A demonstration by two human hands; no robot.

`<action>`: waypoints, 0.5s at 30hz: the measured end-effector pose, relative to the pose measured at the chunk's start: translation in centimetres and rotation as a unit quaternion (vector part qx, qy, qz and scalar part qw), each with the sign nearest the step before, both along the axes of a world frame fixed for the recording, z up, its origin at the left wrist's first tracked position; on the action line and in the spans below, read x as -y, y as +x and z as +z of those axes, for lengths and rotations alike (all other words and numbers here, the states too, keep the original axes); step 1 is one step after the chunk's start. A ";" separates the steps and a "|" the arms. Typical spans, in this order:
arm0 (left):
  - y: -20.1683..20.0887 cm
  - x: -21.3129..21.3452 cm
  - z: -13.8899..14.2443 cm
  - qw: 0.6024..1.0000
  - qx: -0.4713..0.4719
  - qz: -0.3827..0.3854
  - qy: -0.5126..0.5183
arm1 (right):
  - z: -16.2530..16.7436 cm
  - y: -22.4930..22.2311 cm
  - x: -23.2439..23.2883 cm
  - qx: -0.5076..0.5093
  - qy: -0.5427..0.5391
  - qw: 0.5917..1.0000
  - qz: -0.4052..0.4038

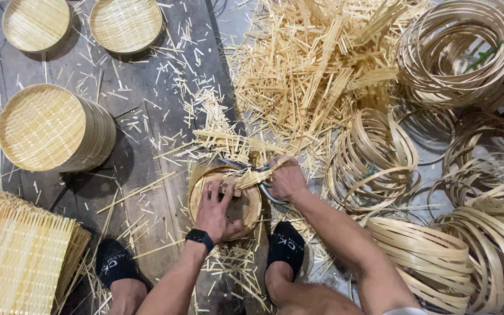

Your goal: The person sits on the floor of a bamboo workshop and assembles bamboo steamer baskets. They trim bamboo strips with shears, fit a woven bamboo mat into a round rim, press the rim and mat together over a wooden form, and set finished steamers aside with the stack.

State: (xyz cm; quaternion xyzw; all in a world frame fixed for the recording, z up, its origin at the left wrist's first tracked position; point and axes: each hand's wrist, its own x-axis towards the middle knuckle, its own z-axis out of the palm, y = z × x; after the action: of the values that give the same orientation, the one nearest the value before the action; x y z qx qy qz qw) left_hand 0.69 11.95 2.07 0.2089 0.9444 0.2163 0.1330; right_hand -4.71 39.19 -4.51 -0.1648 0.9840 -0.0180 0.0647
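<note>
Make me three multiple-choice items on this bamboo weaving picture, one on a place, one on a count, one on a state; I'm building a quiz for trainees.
1. Where is the stack of round woven trays?
A. Left of the hands
B. Among the hoops at right
C. On the person's lap

2. How many single round trays lie at the top left?
A. One
B. Two
C. Four

3. What is the left hand doing?
A. Hanging free
B. Holding scissors
C. Pressing down on the round basket

Answers: 1 A, the stack stands on the floor planks left of the hands. 2 B, one tray lies beside another. 3 C, its fingers are spread flat on the basket while the right hand works scissors.
</note>
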 end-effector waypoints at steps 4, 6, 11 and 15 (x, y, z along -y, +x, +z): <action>0.1 -0.3 -0.5 0.993 0.037 0.093 -0.065 | 0.3 -0.5 -0.8 0.275 0.111 0.955 0.000; 0.3 -1.9 -1.1 0.971 0.058 0.223 -0.069 | 0.6 -0.5 -1.0 0.296 0.112 0.949 -0.004; 0.6 -5.0 -1.7 0.954 0.035 0.297 -0.028 | 0.6 -0.2 0.0 -0.155 0.030 0.987 0.041; 0.2 -4.1 -1.1 0.967 0.042 0.251 -0.028 | 0.8 -0.6 -0.2 0.252 0.098 0.963 -0.021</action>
State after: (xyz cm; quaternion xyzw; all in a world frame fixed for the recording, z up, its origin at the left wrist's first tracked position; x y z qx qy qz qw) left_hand 0.90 16.03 1.00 -0.0484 0.9658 0.2251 0.1197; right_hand -5.27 39.35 -3.72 -0.1271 0.9362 0.0367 0.3257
